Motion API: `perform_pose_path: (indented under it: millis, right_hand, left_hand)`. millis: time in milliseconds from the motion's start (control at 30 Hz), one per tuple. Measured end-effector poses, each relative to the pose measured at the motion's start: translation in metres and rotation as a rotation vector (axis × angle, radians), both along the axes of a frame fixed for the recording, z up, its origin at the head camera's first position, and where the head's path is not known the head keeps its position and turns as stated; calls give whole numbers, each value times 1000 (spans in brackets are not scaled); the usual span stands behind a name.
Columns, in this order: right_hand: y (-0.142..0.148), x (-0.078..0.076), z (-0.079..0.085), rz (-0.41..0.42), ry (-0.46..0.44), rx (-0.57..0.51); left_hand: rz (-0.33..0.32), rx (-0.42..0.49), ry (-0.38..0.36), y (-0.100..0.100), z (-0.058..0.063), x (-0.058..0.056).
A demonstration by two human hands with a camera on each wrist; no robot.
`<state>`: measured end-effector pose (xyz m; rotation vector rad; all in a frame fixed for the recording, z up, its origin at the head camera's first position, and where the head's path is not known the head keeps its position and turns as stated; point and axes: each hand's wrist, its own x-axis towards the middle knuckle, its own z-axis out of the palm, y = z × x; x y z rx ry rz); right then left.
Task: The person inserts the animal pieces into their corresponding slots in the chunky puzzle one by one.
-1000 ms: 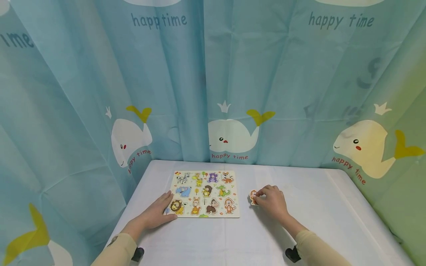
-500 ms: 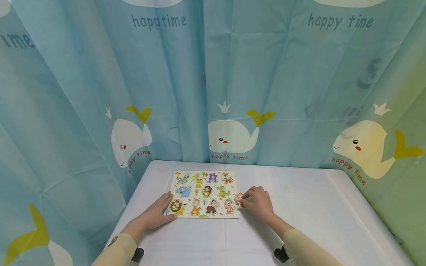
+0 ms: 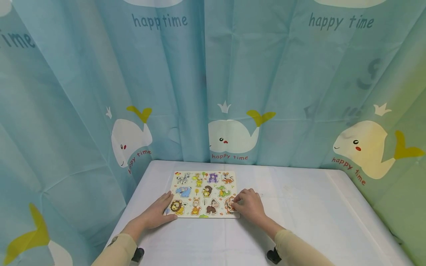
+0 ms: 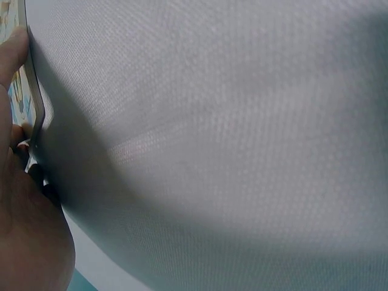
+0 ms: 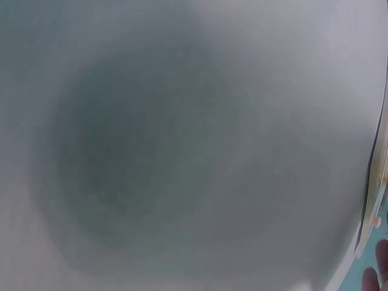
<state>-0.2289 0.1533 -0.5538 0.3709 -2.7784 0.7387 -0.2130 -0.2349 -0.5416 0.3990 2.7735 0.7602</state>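
Note:
A wooden animal peg puzzle board (image 3: pixel 188 215) lies on the white table in the head view, with a lion, elephant, zebra, crocodile and other animals on it. My left hand (image 3: pixel 155 211) rests at its left side, fingers straight along the edge and thumb at the front edge. In the left wrist view that thumb (image 4: pixel 13 54) touches the board's rim. My right hand (image 3: pixel 249 205) pinches a monkey puzzle piece (image 3: pixel 229 202) over the front right corner, where it overlaps the printed monkey; the fingers partly hide it. The right wrist view catches just fingertips and the board's edge (image 5: pixel 374 182).
The white-covered table (image 3: pixel 306 207) reaches back to a blue curtain (image 3: pixel 233 74) printed with whales. A green curtain (image 3: pixel 409 192) hangs on the right side. Black wrist mounts (image 3: pixel 274 255) sit under both forearms, low over the tabletop.
My right hand has carried the monkey piece leftward from the bare table, past the board's right edge, to above the front right corner. The left hand and the board have stayed in place.

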Motion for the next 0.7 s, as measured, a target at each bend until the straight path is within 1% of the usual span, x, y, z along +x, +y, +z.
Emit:
perform_pose_path:
  millis: [200,433,700]
  right_hand:
    - [-6,2,0,20,-4,27]
    - [-10,2,-2,14,-6,47]
    - [-12,2,-5,22,1,20]
  left_hand:
    - [-8,-3,2,0,1,0]
    - [-9,5,11,0,0,0]
    - [5,-4,3,0,-1,-1]
